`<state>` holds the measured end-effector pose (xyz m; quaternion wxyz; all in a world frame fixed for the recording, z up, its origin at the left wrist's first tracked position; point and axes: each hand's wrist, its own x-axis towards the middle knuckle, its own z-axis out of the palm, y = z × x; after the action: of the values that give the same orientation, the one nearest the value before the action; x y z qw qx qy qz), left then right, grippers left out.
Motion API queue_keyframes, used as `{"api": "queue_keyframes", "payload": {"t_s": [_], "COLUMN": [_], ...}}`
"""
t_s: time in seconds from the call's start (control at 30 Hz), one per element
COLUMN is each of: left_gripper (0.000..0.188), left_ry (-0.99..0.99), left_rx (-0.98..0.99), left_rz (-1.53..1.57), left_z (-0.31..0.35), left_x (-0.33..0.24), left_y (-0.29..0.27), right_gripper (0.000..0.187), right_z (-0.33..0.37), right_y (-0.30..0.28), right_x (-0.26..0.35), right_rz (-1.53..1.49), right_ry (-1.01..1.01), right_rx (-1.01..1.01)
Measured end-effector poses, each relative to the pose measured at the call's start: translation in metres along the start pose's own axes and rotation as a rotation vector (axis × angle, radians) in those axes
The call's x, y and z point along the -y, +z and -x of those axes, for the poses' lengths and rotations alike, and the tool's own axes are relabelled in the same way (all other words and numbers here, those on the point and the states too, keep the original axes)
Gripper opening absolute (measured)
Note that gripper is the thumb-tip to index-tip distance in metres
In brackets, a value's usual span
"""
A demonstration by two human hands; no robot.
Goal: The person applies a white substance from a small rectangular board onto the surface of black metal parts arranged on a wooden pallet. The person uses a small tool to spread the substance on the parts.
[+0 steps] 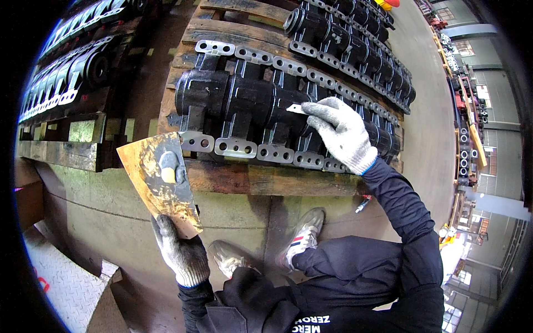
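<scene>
My left hand (182, 252), in a whitish knit glove, grips the lower corner of a flat, stained palette board (161, 191). On the board sits a blob of grey paste (169, 162) with a yellowish patch beside it. My right hand (340, 130), gloved alike, pinches a small pale scraper blade (295, 109) with its tip over the nearest black metal casting (249, 102). Whether the blade touches the surface I cannot tell. Silver flange plates with round holes (236, 147) line both sides of that casting. My right palm covers part of its far end.
The castings rest on a wooden pallet (250, 178), with another row of black castings (347, 41) behind. More castings stand on a pallet (61, 152) at left. A chequered metal plate (66, 277) lies lower left. A small tube (362, 204) is on the floor near my right shoe (304, 233).
</scene>
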<state>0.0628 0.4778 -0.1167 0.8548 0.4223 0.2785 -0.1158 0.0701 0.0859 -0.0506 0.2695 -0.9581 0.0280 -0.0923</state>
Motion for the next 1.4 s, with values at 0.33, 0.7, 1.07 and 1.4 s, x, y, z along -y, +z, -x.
{"api": "queue_keyframes", "payload": {"t_s": [0.33,0.7,1.07,1.4], "left_gripper": [0.045,0.044,0.045,0.048], "left_ry": [0.042,-0.048,-0.014,-0.036], "left_rx": [0.011,0.016,0.051,0.016], "left_rz": [-0.101,0.029,0.045,0.042], "left_z": [-0.006,0.002,-0.002,0.000], "left_x": [0.007,0.003,0.005,0.006], "left_y": [-0.016,0.001,-0.004,-0.006], "right_gripper": [0.026,0.023,0.022,0.020], "right_z": [-0.002,0.000,-0.004,-0.001], "right_y": [-0.002,0.001,0.003,0.003], "right_x": [0.005,0.015,0.021,0.024], "right_rz": [-0.002,0.235,0.238,0.286], "right_ry": [0.055,-0.054,-0.050,-0.107], "right_rx": [0.021,-0.014,-0.051,-0.070]}}
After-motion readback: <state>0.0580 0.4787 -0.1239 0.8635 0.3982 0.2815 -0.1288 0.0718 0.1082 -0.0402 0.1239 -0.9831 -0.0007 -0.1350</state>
